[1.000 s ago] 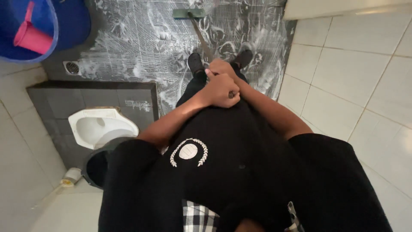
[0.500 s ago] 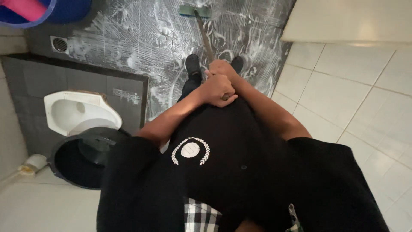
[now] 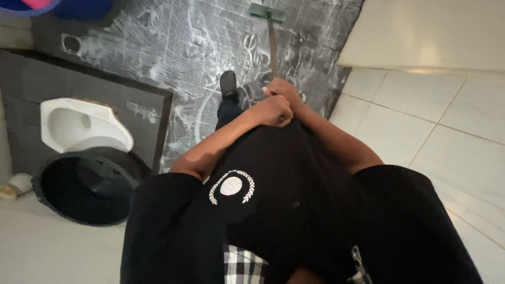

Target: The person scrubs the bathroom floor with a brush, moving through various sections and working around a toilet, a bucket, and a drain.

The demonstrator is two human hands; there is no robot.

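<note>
Both hands, left hand (image 3: pixel 273 111) and right hand (image 3: pixel 284 89), are gripping the brush handle (image 3: pixel 273 50), fingers wrapped tight; its green head (image 3: pixel 267 11) is resting on the soapy floor (image 3: pixel 173 47) ahead.

White ceramic squat toilet pan (image 3: pixel 84 126) set in a raised dark tiled step (image 3: pixel 126 105), round black plastic bucket (image 3: pixel 87 184) right below it, touching its edge. Small whitish roll-like thing (image 3: pixel 20 182) just left of the bucket, too blurry to tell. Round floor drain (image 3: pixel 71 43) up top left. Bit of blue plastic tub (image 3: pixel 31 6) in the corner. Pale glossy wall tiles (image 3: pixel 421 115) along the right
</note>
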